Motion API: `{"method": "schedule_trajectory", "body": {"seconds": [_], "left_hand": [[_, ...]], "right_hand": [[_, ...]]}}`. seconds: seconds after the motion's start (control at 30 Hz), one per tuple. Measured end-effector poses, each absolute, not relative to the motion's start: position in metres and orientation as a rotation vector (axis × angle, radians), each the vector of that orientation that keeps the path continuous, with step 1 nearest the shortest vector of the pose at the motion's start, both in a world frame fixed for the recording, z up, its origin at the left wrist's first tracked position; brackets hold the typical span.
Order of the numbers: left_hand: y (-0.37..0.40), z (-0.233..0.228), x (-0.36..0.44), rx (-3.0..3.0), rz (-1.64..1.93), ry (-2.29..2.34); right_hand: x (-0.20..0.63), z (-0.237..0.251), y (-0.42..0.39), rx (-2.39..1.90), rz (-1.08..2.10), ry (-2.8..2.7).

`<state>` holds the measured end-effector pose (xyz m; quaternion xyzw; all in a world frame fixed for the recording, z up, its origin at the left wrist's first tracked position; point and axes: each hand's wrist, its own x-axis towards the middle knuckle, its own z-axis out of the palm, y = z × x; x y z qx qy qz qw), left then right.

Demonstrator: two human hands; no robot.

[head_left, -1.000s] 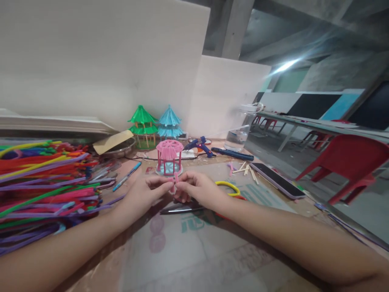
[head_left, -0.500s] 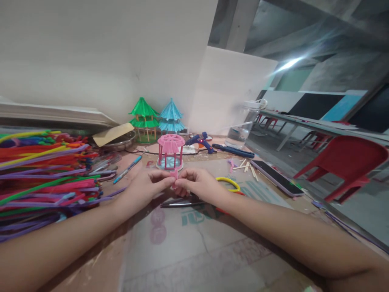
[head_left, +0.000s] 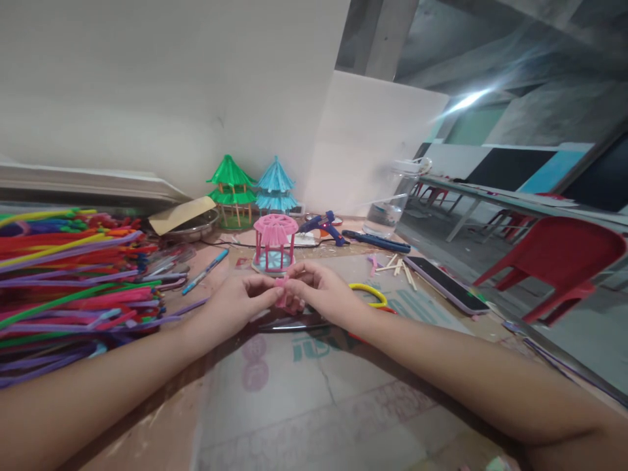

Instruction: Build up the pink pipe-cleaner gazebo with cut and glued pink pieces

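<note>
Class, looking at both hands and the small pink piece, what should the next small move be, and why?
Probably a gentle squeeze to firm up the pink piece: the left hand and right hand both pinch it in front of the pink model, so it seems well steadied, while the glue gun is in neither hand.

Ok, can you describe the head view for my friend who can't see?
A person's left hand and right hand pinch a small pink piece in front of a pink pavilion. A green tower and a blue tower stand behind it, with a glue gun to the right and colourful pipe cleaners heaped on the left.
</note>
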<state>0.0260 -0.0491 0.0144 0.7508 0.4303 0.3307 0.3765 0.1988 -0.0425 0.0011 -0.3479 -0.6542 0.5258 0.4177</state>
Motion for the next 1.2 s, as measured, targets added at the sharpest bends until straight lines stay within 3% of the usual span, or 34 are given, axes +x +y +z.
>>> {"method": "schedule_trajectory", "body": {"seconds": [0.7, 1.0, 1.2], "left_hand": [[-0.051, 0.014, 0.025, 2.037, 0.842, 1.111], [-0.052, 0.015, 0.027, 1.978, 0.973, 1.120], [-0.051, 0.013, 0.028, 1.802, 1.031, 1.048]], "right_hand": [[0.200, 0.007, -0.044, -0.902, 1.321, -1.681], [0.202, 0.008, -0.045, -0.845, 1.182, -1.666], [0.204, 0.015, -0.043, -0.773, 1.375, -1.544]]}}
